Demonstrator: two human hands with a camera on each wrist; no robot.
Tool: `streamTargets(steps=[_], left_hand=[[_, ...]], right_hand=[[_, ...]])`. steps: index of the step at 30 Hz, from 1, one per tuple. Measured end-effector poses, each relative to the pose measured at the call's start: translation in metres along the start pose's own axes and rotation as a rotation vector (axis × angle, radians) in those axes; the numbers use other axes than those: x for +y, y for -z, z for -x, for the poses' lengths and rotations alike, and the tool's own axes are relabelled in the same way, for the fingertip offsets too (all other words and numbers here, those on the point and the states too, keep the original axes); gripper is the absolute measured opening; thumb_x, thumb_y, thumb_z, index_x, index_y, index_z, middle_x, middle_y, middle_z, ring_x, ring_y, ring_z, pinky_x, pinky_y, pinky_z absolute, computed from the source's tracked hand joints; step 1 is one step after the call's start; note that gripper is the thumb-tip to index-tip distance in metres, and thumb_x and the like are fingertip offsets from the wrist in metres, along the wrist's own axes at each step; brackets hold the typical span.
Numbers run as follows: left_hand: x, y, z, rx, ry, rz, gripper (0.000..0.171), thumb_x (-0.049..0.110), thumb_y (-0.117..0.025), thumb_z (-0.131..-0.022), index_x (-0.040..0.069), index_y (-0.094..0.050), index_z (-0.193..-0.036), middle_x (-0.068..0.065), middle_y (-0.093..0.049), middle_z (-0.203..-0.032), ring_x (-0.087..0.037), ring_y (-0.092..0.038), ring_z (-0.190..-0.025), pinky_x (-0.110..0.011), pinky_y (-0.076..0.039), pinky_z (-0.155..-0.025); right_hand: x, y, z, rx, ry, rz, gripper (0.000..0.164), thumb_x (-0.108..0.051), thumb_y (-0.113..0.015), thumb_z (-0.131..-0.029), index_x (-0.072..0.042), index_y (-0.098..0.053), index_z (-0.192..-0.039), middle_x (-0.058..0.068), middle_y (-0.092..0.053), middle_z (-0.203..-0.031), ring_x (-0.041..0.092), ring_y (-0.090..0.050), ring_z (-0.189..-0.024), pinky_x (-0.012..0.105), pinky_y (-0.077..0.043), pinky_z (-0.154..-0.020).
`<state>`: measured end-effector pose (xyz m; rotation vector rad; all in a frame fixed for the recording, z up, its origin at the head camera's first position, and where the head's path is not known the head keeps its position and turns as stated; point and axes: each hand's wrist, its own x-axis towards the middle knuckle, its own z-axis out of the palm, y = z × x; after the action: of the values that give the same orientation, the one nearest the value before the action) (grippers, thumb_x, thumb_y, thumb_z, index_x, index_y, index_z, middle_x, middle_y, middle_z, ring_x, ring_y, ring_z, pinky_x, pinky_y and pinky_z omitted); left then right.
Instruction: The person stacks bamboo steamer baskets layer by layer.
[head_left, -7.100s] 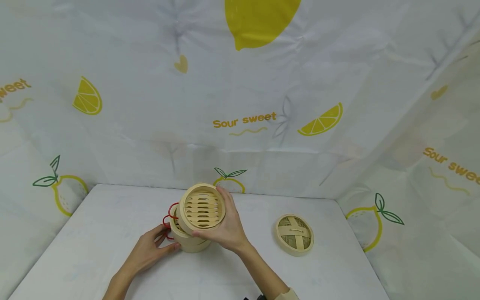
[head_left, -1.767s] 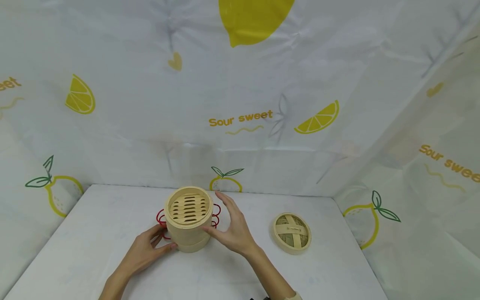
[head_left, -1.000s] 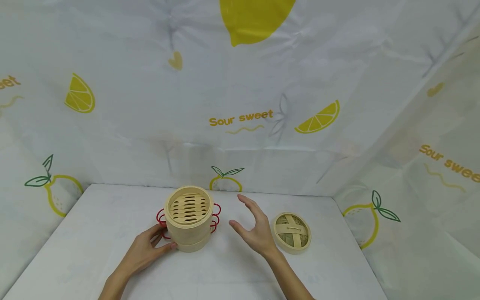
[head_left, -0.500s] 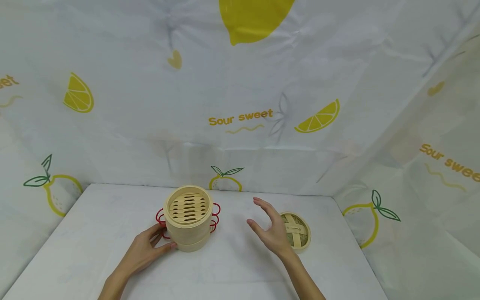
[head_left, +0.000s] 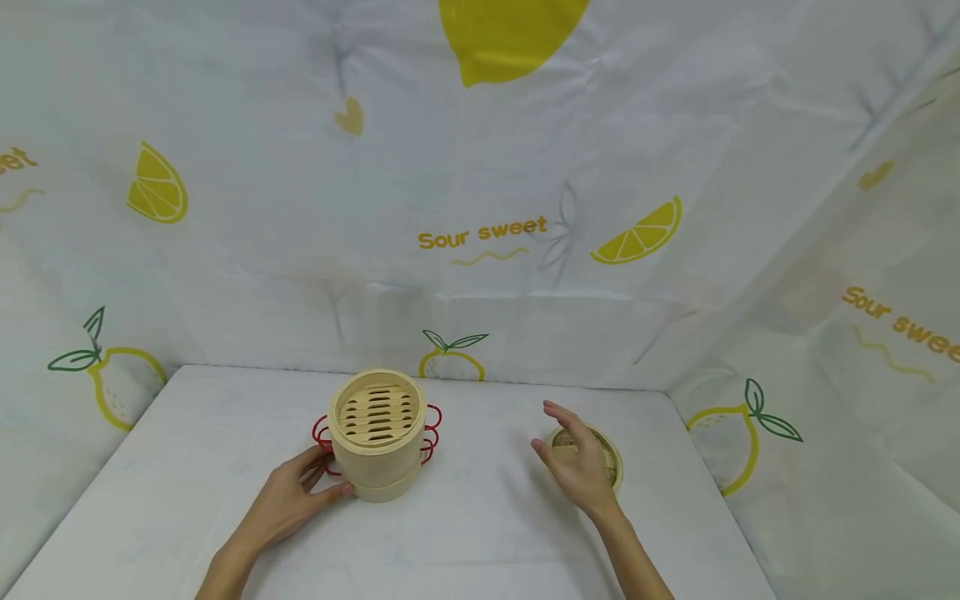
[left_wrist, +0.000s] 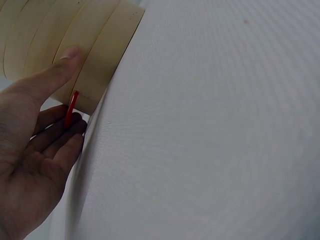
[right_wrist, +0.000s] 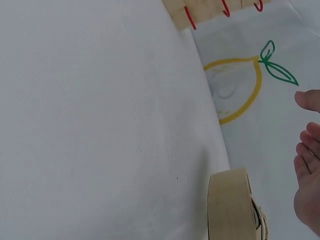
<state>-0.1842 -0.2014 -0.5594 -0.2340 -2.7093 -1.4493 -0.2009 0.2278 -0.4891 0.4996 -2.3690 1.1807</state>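
A stack of round bamboo steamer baskets (head_left: 377,412) stands on the left half of the table, slatted floor showing on top and red cord handles at both sides. My left hand (head_left: 288,500) holds the stack low at its left. In the left wrist view the thumb lies on the basket wall (left_wrist: 100,55), and the fingers curl by a red handle (left_wrist: 71,109). Above the woven bamboo lid (head_left: 613,460) hovers my right hand (head_left: 585,473), fingers spread and holding nothing, hiding much of the lid. The right wrist view shows the lid's side (right_wrist: 230,205) apart from the fingers.
A white-covered table (head_left: 465,517) carries the stack and the lid, which lie well apart. Behind it hangs a white sheet (head_left: 300,208) with lemon prints, meeting the table's back edge. Another printed sheet (head_left: 847,467) closes the right side.
The top basket, earlier tilted in my right hand, now sits level on the stack. My right hand has let go and moved right, over the lid. My left hand has stayed by the stack.
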Motion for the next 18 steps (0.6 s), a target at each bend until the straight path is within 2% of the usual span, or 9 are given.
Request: streamTargets(steps=[3, 6, 12, 18], left_hand=[[0.001, 0.000, 0.000, -0.004, 0.006, 0.005, 0.080, 0.050, -0.081, -0.071, 0.006, -0.054, -0.132, -0.012, -0.061, -0.133, -0.027, -0.058, -0.126, -0.029, -0.055, -0.102], [0.001, -0.001, -0.001, -0.008, 0.006, 0.001, 0.080, 0.050, -0.081, -0.071, 0.007, -0.054, -0.133, -0.012, -0.060, -0.133, -0.027, -0.058, -0.126, -0.029, -0.056, -0.102], [0.000, 0.001, 0.000, 0.012, -0.013, -0.028, 0.079, 0.052, -0.081, -0.071, 0.008, -0.055, -0.131, -0.011, -0.062, -0.132, -0.028, -0.059, -0.125, -0.029, -0.057, -0.101], [-0.002, 0.000, 0.000, 0.009, -0.016, -0.024, 0.077, 0.051, -0.081, -0.072, 0.009, -0.055, -0.131, -0.010, -0.062, -0.132, -0.027, -0.059, -0.125, -0.029, -0.056, -0.101]], right_hand=[[0.011, 0.004, 0.003, 0.010, 0.023, 0.011, 0.053, -0.007, -0.077, -0.081, -0.006, -0.057, -0.130, 0.015, -0.060, -0.134, 0.032, -0.055, -0.125, 0.006, -0.042, -0.107], [0.006, 0.014, 0.004, 0.013, 0.007, 0.015, 0.051, -0.003, -0.077, -0.080, -0.002, -0.058, -0.127, 0.019, -0.061, -0.131, 0.037, -0.055, -0.125, 0.008, -0.042, -0.110], [0.006, 0.030, 0.009, -0.020, -0.105, 0.003, 0.049, -0.007, -0.075, -0.083, -0.003, -0.057, -0.129, 0.015, -0.059, -0.135, 0.036, -0.052, -0.129, 0.006, -0.040, -0.111], [0.014, 0.039, 0.017, -0.005, -0.135, 0.045, 0.047, -0.009, -0.075, -0.084, -0.004, -0.058, -0.127, 0.016, -0.059, -0.135, 0.036, -0.054, -0.126, 0.007, -0.043, -0.107]])
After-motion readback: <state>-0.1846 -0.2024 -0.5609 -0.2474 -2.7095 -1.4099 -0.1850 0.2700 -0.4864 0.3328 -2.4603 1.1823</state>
